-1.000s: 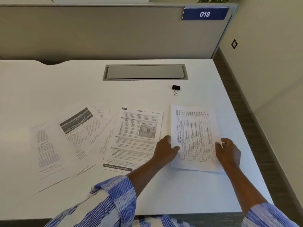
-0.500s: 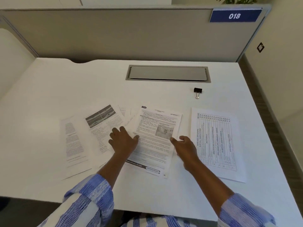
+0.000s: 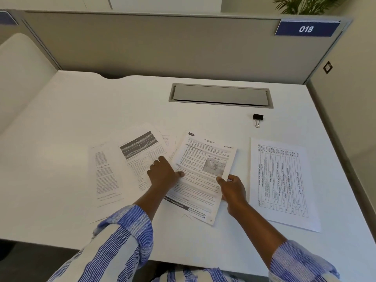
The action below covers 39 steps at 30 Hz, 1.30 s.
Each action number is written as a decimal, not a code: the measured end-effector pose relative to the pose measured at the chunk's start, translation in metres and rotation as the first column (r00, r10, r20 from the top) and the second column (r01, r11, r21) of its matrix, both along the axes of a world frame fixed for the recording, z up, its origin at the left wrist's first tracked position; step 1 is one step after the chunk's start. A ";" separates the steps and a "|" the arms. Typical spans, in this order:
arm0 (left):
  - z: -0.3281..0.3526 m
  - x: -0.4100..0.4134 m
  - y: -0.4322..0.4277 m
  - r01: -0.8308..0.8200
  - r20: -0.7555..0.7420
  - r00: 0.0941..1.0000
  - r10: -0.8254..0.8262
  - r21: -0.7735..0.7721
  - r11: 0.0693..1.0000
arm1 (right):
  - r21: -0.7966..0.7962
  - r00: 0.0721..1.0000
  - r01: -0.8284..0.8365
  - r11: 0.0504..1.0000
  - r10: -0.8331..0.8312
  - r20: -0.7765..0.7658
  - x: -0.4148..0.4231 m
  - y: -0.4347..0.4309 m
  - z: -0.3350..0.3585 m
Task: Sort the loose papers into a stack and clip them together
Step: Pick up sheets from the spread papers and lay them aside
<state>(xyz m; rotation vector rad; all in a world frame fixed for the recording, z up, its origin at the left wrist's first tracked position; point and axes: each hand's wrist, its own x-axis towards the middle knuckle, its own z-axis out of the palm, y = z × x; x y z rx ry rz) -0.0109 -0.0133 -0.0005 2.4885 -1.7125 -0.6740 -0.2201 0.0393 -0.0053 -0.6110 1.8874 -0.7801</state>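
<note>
L thumb tip presses the left edge of the photo page (image 3: 200,186). The other fingers of the left hand (image 3: 162,177) lie close together, knuckles a bit bent, flat on the fanned sheets (image 3: 122,165) beside it.

R thumb sits on top of the photo page's right edge, and the right hand (image 3: 234,192) has its fingers curled at and under that edge, pinching the sheet. That side lifts slightly.

Photo page: printed txt, small grey pic at upper right, dark footer band w/ white lettering too blurred to read, pg no. "18" at the bottom corner. It overlaps the fanned sheets, which spread to the left. One has a grey chart at top, another is txt only. None of the print is legible.

Table sheet (image 3: 282,184) lies alone, flat, just right of the R hand. Its grid is turned sideways, w/ the script too small to make out.

Black binder clip (image 3: 258,118) is on the desk (image 3: 71,123) beyond the table sheet, apart from all papers, its wire handle pointing toward the person.

Behind it a grey cable flap (image 3: 220,95) is set into the desk. The grey partition (image 3: 142,43) carries a blue sign (image 3: 306,29) reading "018". Plant (image 3: 309,5) leaves show above it.

Blue-white striped sleeves (image 3: 124,237) are pushed up both forearms.
</note>
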 end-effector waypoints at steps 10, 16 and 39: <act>0.032 0.013 -0.016 0.165 -0.559 0.814 -0.160 -0.042 0.985 | -0.009 1.000 0.019 1.000 -0.019 -0.008 0.012 -0.002 0.001; 0.074 0.052 -0.011 0.157 -0.957 0.280 -0.070 -0.026 0.987 | -0.172 0.963 0.088 0.981 -0.040 0.268 -0.002 -0.007 0.024; 0.037 0.028 0.001 -0.135 -0.753 0.653 -0.086 -0.227 0.965 | -0.403 0.921 -0.319 0.858 0.180 -0.346 0.009 -0.023 0.050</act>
